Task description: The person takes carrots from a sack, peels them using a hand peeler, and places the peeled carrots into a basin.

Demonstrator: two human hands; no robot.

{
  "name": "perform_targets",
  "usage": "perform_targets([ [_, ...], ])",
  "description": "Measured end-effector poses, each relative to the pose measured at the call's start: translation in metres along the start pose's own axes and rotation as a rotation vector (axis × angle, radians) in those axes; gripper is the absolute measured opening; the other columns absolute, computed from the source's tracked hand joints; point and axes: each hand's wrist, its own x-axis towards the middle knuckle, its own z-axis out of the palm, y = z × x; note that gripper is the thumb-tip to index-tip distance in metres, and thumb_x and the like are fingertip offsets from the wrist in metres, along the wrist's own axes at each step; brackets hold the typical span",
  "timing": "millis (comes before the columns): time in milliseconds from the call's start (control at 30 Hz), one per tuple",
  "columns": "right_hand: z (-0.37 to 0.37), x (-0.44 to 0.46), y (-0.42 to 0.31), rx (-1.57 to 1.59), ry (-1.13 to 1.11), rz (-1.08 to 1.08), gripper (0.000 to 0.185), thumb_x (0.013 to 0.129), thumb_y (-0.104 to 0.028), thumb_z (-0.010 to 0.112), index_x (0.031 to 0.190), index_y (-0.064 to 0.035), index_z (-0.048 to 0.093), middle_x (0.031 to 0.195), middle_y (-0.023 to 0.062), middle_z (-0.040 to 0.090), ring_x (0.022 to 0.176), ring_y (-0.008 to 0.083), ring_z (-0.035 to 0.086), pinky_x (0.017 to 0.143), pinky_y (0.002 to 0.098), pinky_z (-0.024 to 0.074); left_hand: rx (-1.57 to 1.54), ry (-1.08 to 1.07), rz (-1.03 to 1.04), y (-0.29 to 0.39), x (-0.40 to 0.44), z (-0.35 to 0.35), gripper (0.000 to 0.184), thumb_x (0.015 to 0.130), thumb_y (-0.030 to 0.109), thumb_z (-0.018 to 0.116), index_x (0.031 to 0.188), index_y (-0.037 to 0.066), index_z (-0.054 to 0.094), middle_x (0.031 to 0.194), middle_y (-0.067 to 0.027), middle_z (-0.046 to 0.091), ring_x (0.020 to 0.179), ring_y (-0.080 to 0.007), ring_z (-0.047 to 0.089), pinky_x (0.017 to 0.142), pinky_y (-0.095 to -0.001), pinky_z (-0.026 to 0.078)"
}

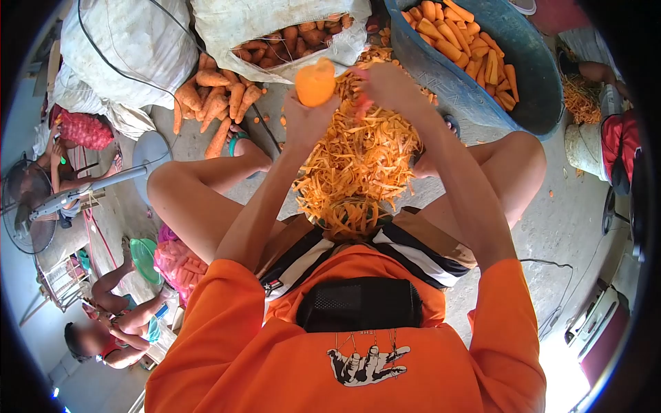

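My left hand (308,120) is closed around a peeled, bright orange carrot (315,82), its thick end pointing up toward the camera. Just to the right, my right hand (394,89) is closed on a small red peeler (361,103), blurred by motion and partly covered by the fingers. The two hands are close together but apart. Beneath them lies a tall heap of carrot peelings (361,155), spreading from between my feet back to my lap.
An open white sack (282,17) of unpeeled carrots stands ahead, with loose unpeeled carrots (213,96) left of it. A blue tub (441,79) at front right holds peeled carrots (475,45). A fan (31,206) and other people are at left; a bucket (584,148) stands at right.
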Motion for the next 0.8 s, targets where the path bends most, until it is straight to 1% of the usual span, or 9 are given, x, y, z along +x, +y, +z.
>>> perform_targets([
  [133, -0.024, 0.016, 0.070, -0.198, 0.005, 0.123, 0.038, 0.090, -0.033, 0.072, 0.085, 0.0051, 0.069, 0.080, 0.0213, 0.071, 0.080, 0.0359, 0.073, 0.073, 0.0464, 0.0565, -0.029, -0.020, 0.090, 0.007, -0.009, 0.000, 0.017, 0.082, 0.010, 0.078, 0.094, 0.000, 0.070, 0.089, 0.0018, 0.070, 0.073, -0.0046, 0.062, 0.065, -0.0258, 0.049],
  [233, -0.068, 0.011, 0.059, -0.141, 0.164, 0.137, 0.048, 0.091, -0.044, 0.072, 0.097, 0.0038, 0.071, 0.088, 0.0217, 0.072, 0.084, 0.0419, 0.070, 0.076, 0.0482, 0.0539, -0.080, -0.111, -0.163, -0.014, -0.004, -0.009, 0.016, 0.084, 0.015, 0.080, 0.087, 0.007, 0.067, 0.073, 0.0025, 0.062, 0.060, -0.0053, 0.054, 0.055, -0.0248, 0.041],
  [300, -0.103, 0.001, 0.045, -0.159, 0.270, 0.042, 0.049, 0.092, -0.047, 0.072, 0.097, 0.0017, 0.071, 0.089, 0.0184, 0.072, 0.083, 0.0307, 0.071, 0.075, 0.0418, 0.0534, 0.031, -0.196, -0.470, -0.021, -0.005, -0.006, 0.022, 0.083, 0.022, 0.082, 0.089, 0.006, 0.068, 0.070, 0.0023, 0.060, 0.059, -0.0061, 0.054, 0.054, -0.0252, 0.040],
  [433, -0.163, -0.027, 0.022, 0.111, 0.448, 0.024, 0.046, 0.093, -0.046, 0.074, 0.092, -0.0007, 0.073, 0.078, 0.0121, 0.071, 0.074, 0.0254, 0.069, 0.073, 0.0394, 0.0535, 0.107, -0.452, -0.616, -0.029, 0.022, 0.027, 0.036, 0.083, 0.030, 0.085, 0.103, 0.005, 0.070, 0.076, 0.0001, 0.066, 0.061, -0.0074, 0.058, 0.055, -0.0235, 0.043],
  [500, -0.178, -0.036, 0.034, 0.295, 0.585, -0.032, 0.041, 0.094, -0.042, 0.076, 0.099, -0.0011, 0.074, 0.079, 0.0062, 0.070, 0.074, 0.0123, 0.063, 0.072, 0.0325, 0.0512, 0.133, -0.504, -0.420, -0.012, 0.046, 0.065, 0.043, 0.085, 0.035, 0.084, 0.113, 0.006, 0.070, 0.084, -0.0022, 0.071, 0.071, -0.0092, 0.068, 0.063, -0.0232, 0.051],
  [567, -0.187, -0.045, 0.042, 0.331, 0.612, 0.003, 0.038, 0.095, -0.039, 0.076, 0.101, -0.0013, 0.074, 0.082, 0.0043, 0.070, 0.076, 0.0092, 0.060, 0.072, 0.0298, 0.0498, -0.010, -0.507, -0.333, 0.023, 0.066, 0.102, 0.048, 0.087, 0.038, 0.083, 0.122, 0.008, 0.069, 0.092, -0.0033, 0.074, 0.086, -0.0118, 0.074, 0.074, -0.0258, 0.056],
  [700, -0.201, -0.051, 0.047, 0.484, 0.663, 0.045, 0.033, 0.096, -0.033, 0.076, 0.104, -0.0011, 0.072, 0.088, 0.0019, 0.070, 0.082, 0.0066, 0.058, 0.078, 0.0254, 0.0478, -0.217, -0.543, -0.196, 0.033, 0.112, 0.136, 0.035, 0.088, 0.029, 0.080, 0.111, 0.004, 0.075, 0.099, -0.0071, 0.078, 0.082, -0.0131, 0.075, 0.066, -0.0280, 0.056],
  [767, -0.208, -0.051, 0.052, 0.471, 0.634, 0.130, 0.032, 0.096, -0.031, 0.076, 0.102, 0.0006, 0.071, 0.090, 0.0015, 0.070, 0.086, 0.0063, 0.059, 0.081, 0.0246, 0.0478, 0.008, -0.469, 0.028, -0.010, 0.141, 0.126, 0.031, 0.089, 0.030, 0.079, 0.109, 0.007, 0.078, 0.099, -0.0053, 0.079, 0.084, -0.0130, 0.075, 0.071, -0.0295, 0.057],
  [800, -0.209, -0.050, 0.050, 0.394, 0.653, 0.132, 0.033, 0.097, -0.030, 0.076, 0.102, 0.0013, 0.071, 0.090, 0.0011, 0.070, 0.086, 0.0061, 0.060, 0.081, 0.0248, 0.0483, 0.065, -0.380, -0.072, -0.024, 0.149, 0.111, 0.028, 0.089, 0.031, 0.078, 0.105, 0.008, 0.080, 0.098, -0.0053, 0.080, 0.085, -0.0131, 0.075, 0.075, -0.0294, 0.058],
])
